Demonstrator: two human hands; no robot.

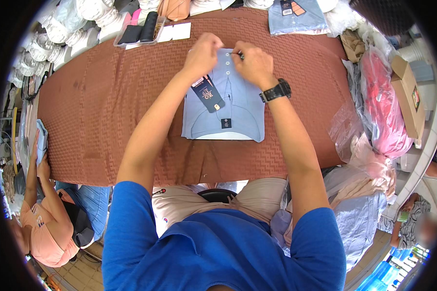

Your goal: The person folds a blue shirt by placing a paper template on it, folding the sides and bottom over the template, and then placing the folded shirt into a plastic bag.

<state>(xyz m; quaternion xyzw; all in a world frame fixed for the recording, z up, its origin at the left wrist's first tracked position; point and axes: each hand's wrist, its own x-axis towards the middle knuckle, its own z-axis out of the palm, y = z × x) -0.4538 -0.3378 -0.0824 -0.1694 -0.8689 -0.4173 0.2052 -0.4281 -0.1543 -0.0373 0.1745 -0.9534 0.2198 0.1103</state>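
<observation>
A folded light blue shirt (247, 109) lies on the brown cloth in front of me, its white-buttoned placket up the middle and its curved hem towards me. My left hand (204, 57) is closed at the shirt's far left edge, fingers curled; what they hold, if anything, is hidden. Across the placket, my right hand (255, 63) pinches something small and dark beside the top buttons, too small to name. A dark hang tag (210, 97) rests slanted on the shirt's left half, below my left wrist. Lower down, a small black label (226, 123) sits near the hem.
The brown tablecloth (111, 116) covers the table. At the far side stands a clear plastic tray (122, 41) with dark items. Another folded blue shirt (296, 20) lies far right. Bagged garments (381, 104) and a cardboard box (407, 92) line the right edge. A person (48, 218) works at left.
</observation>
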